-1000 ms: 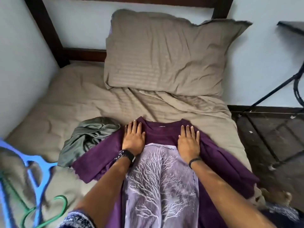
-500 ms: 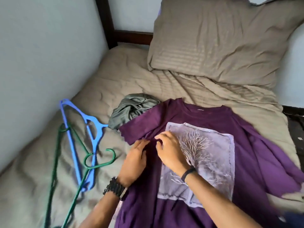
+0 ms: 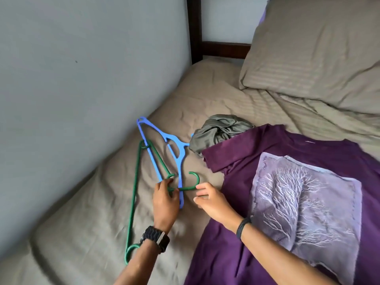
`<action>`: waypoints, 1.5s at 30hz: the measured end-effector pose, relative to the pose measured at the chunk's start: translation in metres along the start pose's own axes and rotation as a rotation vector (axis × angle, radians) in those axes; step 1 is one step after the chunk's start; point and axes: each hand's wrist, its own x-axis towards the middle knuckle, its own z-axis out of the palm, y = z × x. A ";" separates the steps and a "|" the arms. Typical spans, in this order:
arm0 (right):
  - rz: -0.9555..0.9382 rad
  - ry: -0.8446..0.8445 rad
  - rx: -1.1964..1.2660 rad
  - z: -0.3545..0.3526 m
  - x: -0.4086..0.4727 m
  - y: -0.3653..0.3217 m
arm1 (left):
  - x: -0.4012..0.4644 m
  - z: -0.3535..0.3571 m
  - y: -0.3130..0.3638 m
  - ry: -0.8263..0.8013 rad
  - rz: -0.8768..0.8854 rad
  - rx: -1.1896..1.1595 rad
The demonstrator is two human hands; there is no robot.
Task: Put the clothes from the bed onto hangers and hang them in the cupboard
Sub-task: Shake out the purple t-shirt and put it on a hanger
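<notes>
Fingers [image 3: 164, 187] of the left hand [image 3: 165, 204] curl around the green hanger [image 3: 134, 194] at its neck; the right hand [image 3: 212, 202] seems to pinch its hook. It lies over a blue hanger [image 3: 174, 149] on the bed [image 3: 98, 202], left of the purple T-shirt [image 3: 267, 140] and the grey garment [image 3: 220, 128] beyond.

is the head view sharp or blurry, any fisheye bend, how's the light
Head view: soft daylight, no glare; only faint shadows under the hands. The wall bows from wide-angle distortion. The left hand, right hand and green hanger look slightly soft; the tree print on the purple shirt stays readable.
</notes>
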 end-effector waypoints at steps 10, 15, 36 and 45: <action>0.132 0.047 0.435 0.000 0.004 -0.002 | -0.004 0.004 0.008 0.061 -0.175 -0.378; 0.087 -0.023 0.303 -0.001 0.002 -0.005 | -0.002 -0.008 0.007 0.121 -0.178 -0.378; -0.237 0.681 0.498 -0.196 -0.054 -0.003 | -0.007 0.112 0.169 -0.055 0.317 -0.425; -0.149 0.788 0.601 -0.272 -0.075 0.029 | 0.002 0.161 0.220 -0.707 -0.128 -0.727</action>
